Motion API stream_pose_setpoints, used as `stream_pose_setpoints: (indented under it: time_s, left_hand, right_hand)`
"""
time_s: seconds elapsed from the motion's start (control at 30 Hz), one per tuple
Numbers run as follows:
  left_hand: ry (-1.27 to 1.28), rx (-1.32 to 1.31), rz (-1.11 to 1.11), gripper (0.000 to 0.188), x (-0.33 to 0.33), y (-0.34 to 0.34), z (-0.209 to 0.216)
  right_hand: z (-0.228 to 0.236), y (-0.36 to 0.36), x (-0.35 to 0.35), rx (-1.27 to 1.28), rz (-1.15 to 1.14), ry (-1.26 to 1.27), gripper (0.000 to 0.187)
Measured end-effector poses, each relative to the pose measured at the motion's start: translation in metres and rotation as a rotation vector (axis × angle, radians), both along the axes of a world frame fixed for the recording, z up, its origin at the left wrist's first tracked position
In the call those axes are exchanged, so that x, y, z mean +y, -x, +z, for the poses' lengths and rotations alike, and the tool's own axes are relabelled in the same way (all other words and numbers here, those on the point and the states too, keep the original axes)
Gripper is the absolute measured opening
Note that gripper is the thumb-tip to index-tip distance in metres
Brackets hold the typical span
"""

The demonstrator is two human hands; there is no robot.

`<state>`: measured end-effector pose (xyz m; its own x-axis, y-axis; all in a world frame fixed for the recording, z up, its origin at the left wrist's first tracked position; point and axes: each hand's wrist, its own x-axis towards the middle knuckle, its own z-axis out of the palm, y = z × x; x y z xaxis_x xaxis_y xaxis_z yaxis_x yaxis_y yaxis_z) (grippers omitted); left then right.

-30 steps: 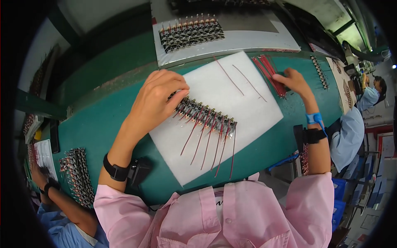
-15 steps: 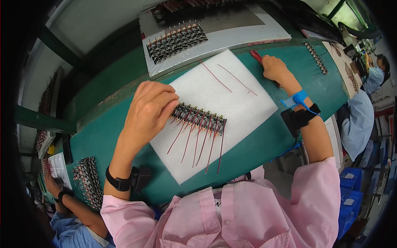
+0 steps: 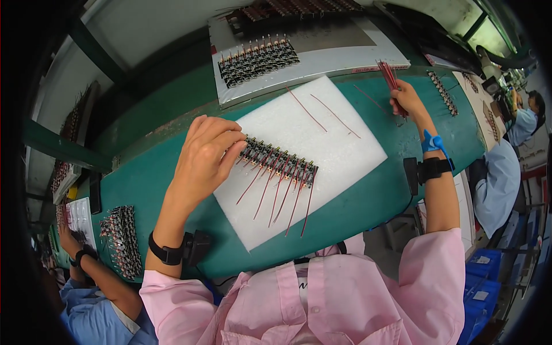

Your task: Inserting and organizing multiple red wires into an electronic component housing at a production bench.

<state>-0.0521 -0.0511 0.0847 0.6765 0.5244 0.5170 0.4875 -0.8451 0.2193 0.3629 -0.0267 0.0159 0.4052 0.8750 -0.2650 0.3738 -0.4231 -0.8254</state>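
Observation:
My left hand (image 3: 208, 154) is closed on the left end of a circuit board strip (image 3: 282, 160), a row of small dark boards. Several dark red wires hang from the strip toward me over a white foam sheet (image 3: 345, 129). At the far right, my right hand (image 3: 409, 100) grips a bundle of red wires (image 3: 388, 75), raised on end above the green table. Two loose red wires lie on the far part of the foam, and a single wire (image 3: 371, 99) lies on the table between the foam and my right hand.
Behind the foam, a white-edged board (image 3: 322, 67) carries stacked circuit boards (image 3: 259, 60). More boards (image 3: 122, 241) sit at the left, beside a co-worker's arm (image 3: 109, 287). Another board strip (image 3: 441, 92) lies at the right; a second person (image 3: 500, 172) sits beyond.
My right hand has moved right and turned, lifting the wire bundle upright. A single wire now shows on the table beside it. My left hand keeps its hold on the board strip.

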Motion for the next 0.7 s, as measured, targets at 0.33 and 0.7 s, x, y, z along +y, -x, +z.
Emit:
stream_pose_setpoints:
  time_s: [0.33, 0.7]
  left_hand:
    - [0.022, 0.039, -0.003, 0.007, -0.008, -0.037, 0.009]
    - [0.239, -0.041, -0.017, 0.013, -0.004, -0.038, 0.007]
  right_hand:
    - [-0.008, 0.011, -0.001, -1.004, 0.456, -0.201, 0.021]
    - [0.094, 0.032, -0.034, 0.046, 0.3, -0.189, 0.011]
